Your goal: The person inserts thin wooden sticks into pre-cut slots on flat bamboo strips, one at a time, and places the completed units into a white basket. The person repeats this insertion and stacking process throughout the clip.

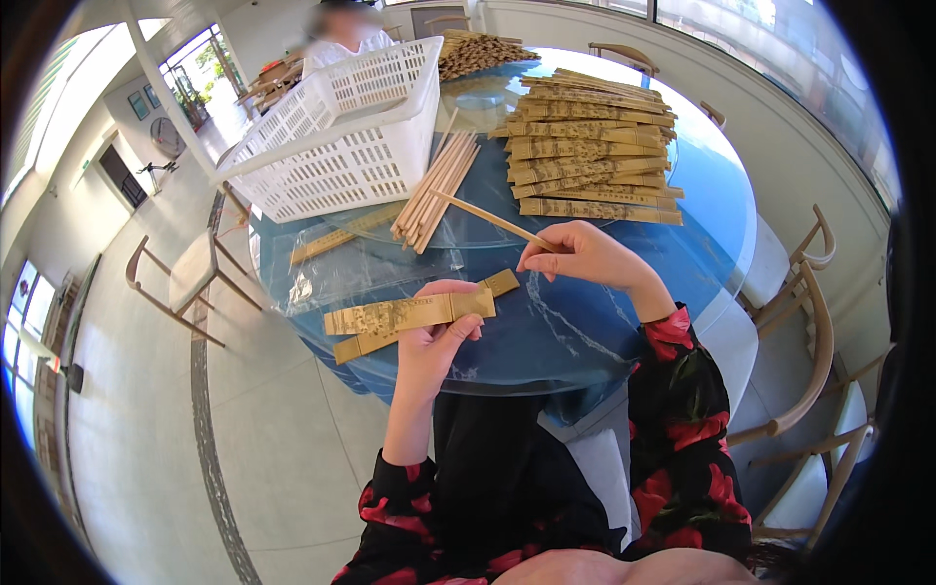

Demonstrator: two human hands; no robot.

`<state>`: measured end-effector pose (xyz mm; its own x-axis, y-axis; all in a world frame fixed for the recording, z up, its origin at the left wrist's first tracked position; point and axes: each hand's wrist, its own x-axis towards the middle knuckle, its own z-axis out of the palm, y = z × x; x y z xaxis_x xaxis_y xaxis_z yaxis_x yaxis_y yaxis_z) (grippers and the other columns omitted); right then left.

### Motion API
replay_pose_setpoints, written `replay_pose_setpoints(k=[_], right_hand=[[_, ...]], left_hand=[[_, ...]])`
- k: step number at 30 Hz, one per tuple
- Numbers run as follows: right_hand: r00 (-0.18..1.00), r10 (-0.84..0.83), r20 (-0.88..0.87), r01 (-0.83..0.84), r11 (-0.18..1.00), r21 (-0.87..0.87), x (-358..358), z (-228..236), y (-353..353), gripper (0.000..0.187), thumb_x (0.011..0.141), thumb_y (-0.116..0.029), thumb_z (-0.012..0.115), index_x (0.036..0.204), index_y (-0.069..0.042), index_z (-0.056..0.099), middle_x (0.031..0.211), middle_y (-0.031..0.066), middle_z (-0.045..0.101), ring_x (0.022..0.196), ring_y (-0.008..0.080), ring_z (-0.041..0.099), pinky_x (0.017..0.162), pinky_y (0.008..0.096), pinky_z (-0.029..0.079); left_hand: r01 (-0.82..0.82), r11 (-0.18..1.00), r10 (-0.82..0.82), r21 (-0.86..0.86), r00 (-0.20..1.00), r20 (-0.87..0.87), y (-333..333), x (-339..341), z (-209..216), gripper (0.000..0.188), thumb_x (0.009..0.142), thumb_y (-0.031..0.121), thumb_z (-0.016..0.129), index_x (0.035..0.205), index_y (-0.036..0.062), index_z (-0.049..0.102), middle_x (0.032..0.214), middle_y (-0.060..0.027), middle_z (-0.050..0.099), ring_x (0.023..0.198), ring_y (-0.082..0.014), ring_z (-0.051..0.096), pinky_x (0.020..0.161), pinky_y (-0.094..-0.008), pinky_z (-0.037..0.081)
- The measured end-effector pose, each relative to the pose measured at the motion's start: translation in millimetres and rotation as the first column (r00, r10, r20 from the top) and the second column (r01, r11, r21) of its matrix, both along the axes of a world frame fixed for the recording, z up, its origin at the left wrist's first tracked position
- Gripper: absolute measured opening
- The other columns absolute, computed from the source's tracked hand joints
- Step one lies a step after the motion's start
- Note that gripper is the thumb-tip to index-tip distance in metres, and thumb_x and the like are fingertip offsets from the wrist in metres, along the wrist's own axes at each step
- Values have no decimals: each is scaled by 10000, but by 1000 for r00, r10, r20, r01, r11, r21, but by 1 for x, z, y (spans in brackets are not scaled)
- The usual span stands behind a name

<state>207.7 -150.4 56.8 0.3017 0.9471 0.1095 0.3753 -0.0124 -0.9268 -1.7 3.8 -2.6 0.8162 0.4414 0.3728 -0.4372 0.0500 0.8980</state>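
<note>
A printed gold-brown paper chopstick sleeve [385, 314] lies across my left hand [436, 336], pinched between thumb and fingers above the table's near edge. Another such sleeve [501, 283] is partly hidden beneath that hand. To the right, my right hand [590, 255] grips the near end of pale wooden chopsticks [492, 219], one or a pair, I cannot tell. Their far end points up and left, over a loose bundle of pale chopsticks [439, 190] on the table. Beyond my right hand stands a tall stack of printed sleeves [590, 146].
The round table [565, 341] has a blue cover under a clear top. A white perforated basket [341, 171] stands at the far left, with clear plastic film [366, 273] nearer me. A second pile [478, 54] lies farther back. Wooden chairs [195, 278] surround the table; a person [351, 39] is beyond it.
</note>
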Motion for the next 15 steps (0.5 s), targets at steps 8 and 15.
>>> replay_pose_setpoints(k=[8,15], right_hand=[[981,192,11,-191,980,-48,-33,-3,19,215,896,-163,650,991,24,695,762,14,673,694,59,567,623,226,421],[987,161,29,-160,987,-28,-35,-5,17,203,878,-159,650,963,22,684,761,26,683,706,74,583,644,234,432]], left_hand=[[53,996,-50,74,998,-45,-2,2,-1,317,907,-45,654,1212,-2,578,1038,-65,643,837,-89,597,725,-224,505],[2,997,1,83,999,-37,-1,1,1,277,933,-28,625,1207,-18,583,1003,-39,621,737,-68,529,657,-199,454]])
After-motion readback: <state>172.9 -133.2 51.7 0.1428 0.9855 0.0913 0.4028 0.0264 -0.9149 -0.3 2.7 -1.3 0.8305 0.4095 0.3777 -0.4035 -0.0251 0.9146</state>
